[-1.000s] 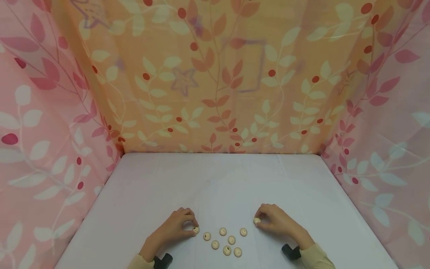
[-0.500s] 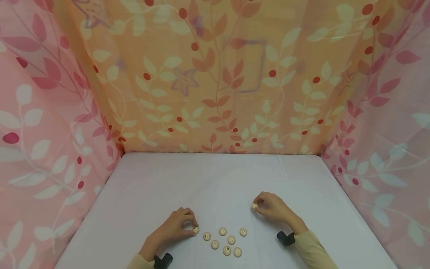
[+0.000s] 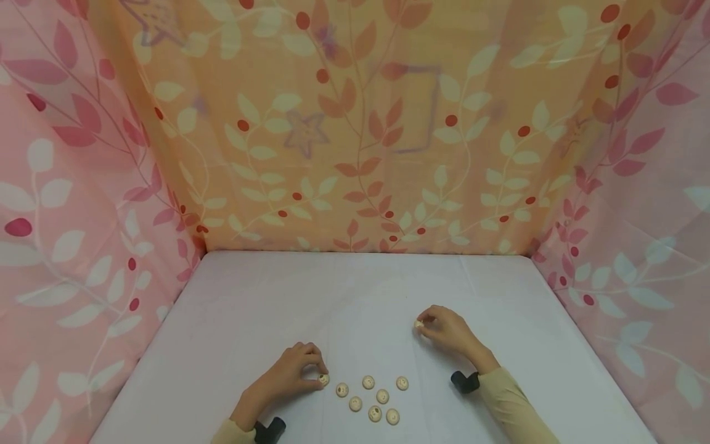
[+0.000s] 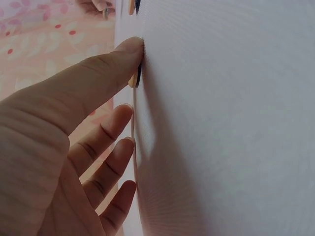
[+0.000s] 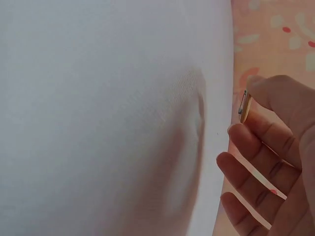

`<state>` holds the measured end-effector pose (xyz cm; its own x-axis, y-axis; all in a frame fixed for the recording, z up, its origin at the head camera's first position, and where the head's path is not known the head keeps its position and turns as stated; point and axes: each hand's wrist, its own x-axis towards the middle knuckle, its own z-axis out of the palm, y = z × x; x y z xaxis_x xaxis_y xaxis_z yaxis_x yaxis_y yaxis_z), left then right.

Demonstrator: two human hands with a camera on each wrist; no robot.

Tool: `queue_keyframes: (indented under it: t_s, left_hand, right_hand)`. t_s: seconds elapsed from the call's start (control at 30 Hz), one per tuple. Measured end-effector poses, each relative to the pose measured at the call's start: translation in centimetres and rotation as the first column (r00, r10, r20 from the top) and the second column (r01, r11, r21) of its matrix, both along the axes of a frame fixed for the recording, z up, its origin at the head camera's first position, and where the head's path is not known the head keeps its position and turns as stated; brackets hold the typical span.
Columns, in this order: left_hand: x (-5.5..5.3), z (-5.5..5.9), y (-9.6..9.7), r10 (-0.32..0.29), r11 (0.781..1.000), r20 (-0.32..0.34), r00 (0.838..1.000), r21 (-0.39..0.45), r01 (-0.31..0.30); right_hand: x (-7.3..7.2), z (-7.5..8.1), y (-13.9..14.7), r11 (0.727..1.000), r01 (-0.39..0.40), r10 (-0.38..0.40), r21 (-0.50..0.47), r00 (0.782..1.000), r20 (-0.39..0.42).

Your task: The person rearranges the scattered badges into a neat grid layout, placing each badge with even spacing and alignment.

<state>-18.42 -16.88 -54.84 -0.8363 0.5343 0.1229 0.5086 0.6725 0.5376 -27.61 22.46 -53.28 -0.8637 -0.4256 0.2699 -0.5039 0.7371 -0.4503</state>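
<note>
Between thumb and fingertips, my right hand (image 3: 448, 330) pinches a small round pin badge (image 3: 418, 324), above the white table on the right. Its edge and the metal pin on its back show in the right wrist view, where the badge (image 5: 244, 106) is clear of the cloth. My left hand (image 3: 291, 370) has thumb and index finger on either side of another pin badge (image 3: 323, 379), down on the table. In the left wrist view the thumb covers much of that badge (image 4: 134, 79). The other left fingers are loosely bent near the cloth.
Several more cream badges with dark markings, among them one badge (image 3: 342, 390) beside my left hand and another badge (image 3: 402, 383) on the right, lie between the hands. Patterned curtains (image 3: 355, 123) enclose the white table (image 3: 310, 296) at the back and both sides.
My right hand has moved away from me, toward the back of the table and slightly left, carrying its badge. The left hand and the badges on the table have stayed in place.
</note>
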Motion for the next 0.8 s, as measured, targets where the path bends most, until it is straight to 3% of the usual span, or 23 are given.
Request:
queue_keyframes:
  t_s: [0.3,0.8]
  left_hand:
    - [-0.1,-0.2,-0.1,-0.003,1.000,0.003,1.000,0.005,0.003]
    - [-0.1,-0.3,-0.1,-0.004,1.000,-0.014,1.000,-0.002,0.004]
  right_hand:
    - [-1.7,0.0,0.0,0.992,0.104,-0.103,-0.071,0.994,0.023]
    - [-4.5,-0.7,0.0,0.978,0.207,-0.206,-0.003,0.978,0.041]
